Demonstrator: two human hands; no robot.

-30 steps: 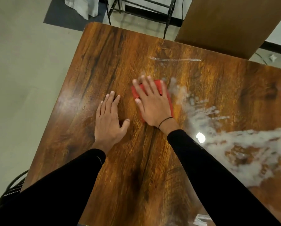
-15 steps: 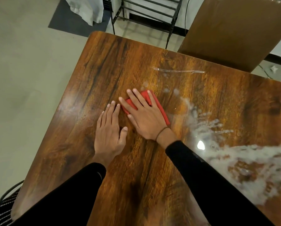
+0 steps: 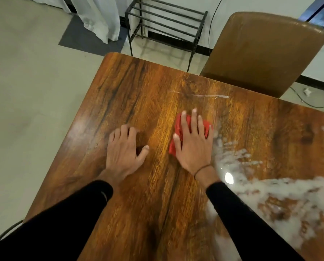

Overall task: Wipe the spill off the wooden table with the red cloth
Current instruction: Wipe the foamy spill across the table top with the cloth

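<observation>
Here the wooden surface (image 3: 149, 95) shows its far left corner, rounded, with the left edge running down toward the viewer and the far edge slanting off to the right. Beyond the left edge lies bare pale floor (image 3: 25, 91). Past the far edge a brown padded chair (image 3: 264, 51) stands close against the surface, and a black metal rack (image 3: 165, 21) sits farther back by the wall, beside a white curtain (image 3: 99, 14) and a grey mat (image 3: 85, 38).

The left half of the surface is dry wood. The spill (image 3: 281, 193), white and smeared, spreads across the right side from near the middle out to the right border of the view, and a thin wet streak (image 3: 204, 95) lies near the far edge.

The right hand (image 3: 192, 142) lies flat with straight, slightly spread fingers, pressing the red cloth (image 3: 177, 129) down on the wood. The cloth is crumpled under the palm and fingers, showing at the left side of the hand and between the fingers. It sits at the left margin of the spill, its right edge just touching the first white flecks. The left hand (image 3: 124, 149) rests on dry wood, well to the left of the cloth, its fingers bent at the knuckles and holding nothing, its thumb angled out. Both forearms wear black sleeves.
</observation>
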